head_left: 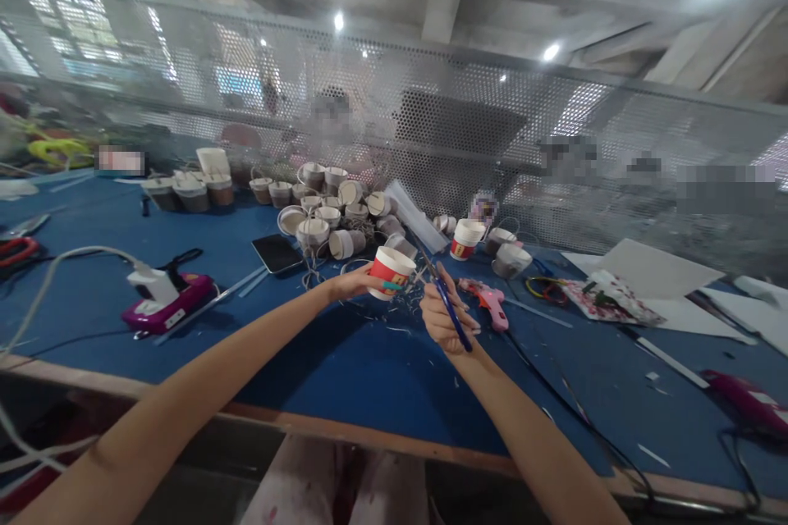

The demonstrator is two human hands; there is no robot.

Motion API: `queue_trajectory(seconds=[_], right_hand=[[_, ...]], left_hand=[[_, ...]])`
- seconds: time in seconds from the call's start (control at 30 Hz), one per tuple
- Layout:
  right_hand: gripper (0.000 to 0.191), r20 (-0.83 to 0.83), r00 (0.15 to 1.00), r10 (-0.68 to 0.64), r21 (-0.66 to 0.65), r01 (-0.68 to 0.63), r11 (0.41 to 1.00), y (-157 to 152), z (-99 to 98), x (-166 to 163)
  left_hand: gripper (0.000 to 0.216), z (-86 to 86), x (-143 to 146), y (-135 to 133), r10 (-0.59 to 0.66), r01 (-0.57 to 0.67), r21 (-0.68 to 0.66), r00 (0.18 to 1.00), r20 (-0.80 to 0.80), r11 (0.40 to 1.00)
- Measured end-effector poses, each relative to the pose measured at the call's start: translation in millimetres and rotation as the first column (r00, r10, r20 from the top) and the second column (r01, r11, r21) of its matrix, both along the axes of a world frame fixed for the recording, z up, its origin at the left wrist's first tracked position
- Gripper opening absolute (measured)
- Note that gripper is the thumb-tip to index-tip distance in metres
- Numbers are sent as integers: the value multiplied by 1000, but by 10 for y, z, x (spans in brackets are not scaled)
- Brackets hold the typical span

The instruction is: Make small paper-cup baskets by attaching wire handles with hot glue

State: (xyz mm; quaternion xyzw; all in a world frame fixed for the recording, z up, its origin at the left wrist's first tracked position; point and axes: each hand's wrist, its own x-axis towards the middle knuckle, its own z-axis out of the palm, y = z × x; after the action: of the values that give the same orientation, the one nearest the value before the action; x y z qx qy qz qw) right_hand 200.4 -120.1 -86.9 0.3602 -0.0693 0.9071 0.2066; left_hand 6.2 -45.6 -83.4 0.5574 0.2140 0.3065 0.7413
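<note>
My left hand [354,283] is closed around a red and white paper cup [391,266], held with its mouth tilted up above the table. Just to the right, my right hand [448,317] grips a slim tool with a long blue handle [454,313] and a narrow metal tip. The tip points up beside the cup's right side; I cannot tell whether they touch. Whether the tool has a second handle is hidden by my fingers. Small clear scraps [394,316] lie on the table below the cup.
Many small grey pots [313,234] with wire handles are heaped at the back. Stacked paper cups [469,236] and a pink glue gun [493,308] lie to the right. A black phone [277,253] and purple power strip [169,308] are left. A perforated metal screen [369,107] rises behind.
</note>
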Motion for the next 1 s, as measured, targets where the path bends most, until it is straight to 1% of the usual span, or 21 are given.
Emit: queue_trajectory(seconds=[0.07, 0.13, 0.2, 0.23, 0.27, 0.3, 0.37, 0.43, 0.47, 0.53, 0.57, 0.6, 0.63, 0.67, 0.7, 0.77, 0.8, 0.83, 0.9, 0.93, 1.0], right_hand=[[51, 7, 1000, -22, 21, 22, 1000, 0, 15, 19], [52, 12, 998, -64, 46, 63, 997, 6, 32, 45], [53, 9, 992, -128, 58, 128, 990, 17, 45, 82], [53, 5, 986, -164, 63, 164, 985, 25, 51, 102], [52, 8, 980, -200, 64, 199, 978, 32, 55, 124], [52, 13, 972, -235, 65, 234, 970, 40, 57, 145], [50, 50, 948, -313, 75, 309, 948, 57, 56, 185], [48, 149, 898, -415, 100, 404, 909, 79, 39, 217], [47, 221, 853, -474, 120, 458, 881, 94, 26, 230], [48, 384, 721, -577, 181, 553, 813, 127, -2, 250], [49, 449, 655, -608, 224, 576, 786, 142, -11, 255], [50, 490, 605, -628, 272, 578, 769, 156, -12, 258], [51, 510, 576, -639, 320, 562, 763, 164, -2, 257], [51, 511, 565, -648, 362, 542, 758, 167, 19, 252], [52, 502, 559, -660, 398, 528, 750, 165, 48, 243], [52, 500, 508, -701, 466, 524, 713, 151, 121, 217], [51, 514, 450, -730, 503, 532, 682, 144, 154, 201], [51, 533, 370, -761, 545, 537, 643, 139, 178, 184], [49, 563, 157, -812, 647, 527, 550, 145, 191, 148], [49, 560, 24, -828, 705, 512, 491, 155, 178, 132], [48, 475, -322, -819, 850, 408, 333, 179, 131, 108]], left_hand=[[58, -29, 38, 35, -11, 12, 20, 1000, -20, 1000], [56, -16, 56, 80, 41, -37, 68, 998, -55, 997], [53, 59, 31, 160, 178, -165, 136, 980, -89, 977], [52, 121, 2, 218, 266, -247, 175, 960, -89, 953], [49, 197, -37, 287, 354, -329, 225, 932, -80, 917], [47, 284, -82, 364, 449, -415, 276, 891, -67, 867], [45, 477, -179, 527, 621, -544, 411, 781, -71, 732], [47, 660, -267, 669, 760, -595, 564, 643, -95, 573], [47, 734, -303, 720, 788, -587, 611, 607, -101, 530], [49, 823, -345, 763, 801, -539, 664, 578, -156, 518], [51, 830, -348, 754, 809, -529, 678, 562, -170, 510], [52, 812, -340, 727, 819, -537, 681, 549, -164, 497], [52, 767, -319, 684, 832, -573, 665, 537, -135, 478], [52, 699, -289, 629, 827, -619, 618, 554, -95, 485], [52, 612, -250, 569, 805, -666, 535, 592, -46, 520], [49, 406, -164, 447, 725, -696, 305, 688, 24, 650], [49, 299, -123, 394, 671, -668, 201, 739, 60, 717], [48, 197, -89, 349, 635, -642, 124, 767, 95, 757], [47, 23, -41, 284, 599, -611, 23, 782, 170, 791], [48, -44, -27, 262, 581, -591, -5, 791, 191, 806], [50, -141, -14, 231, 579, -589, -17, 789, 203, 808]])
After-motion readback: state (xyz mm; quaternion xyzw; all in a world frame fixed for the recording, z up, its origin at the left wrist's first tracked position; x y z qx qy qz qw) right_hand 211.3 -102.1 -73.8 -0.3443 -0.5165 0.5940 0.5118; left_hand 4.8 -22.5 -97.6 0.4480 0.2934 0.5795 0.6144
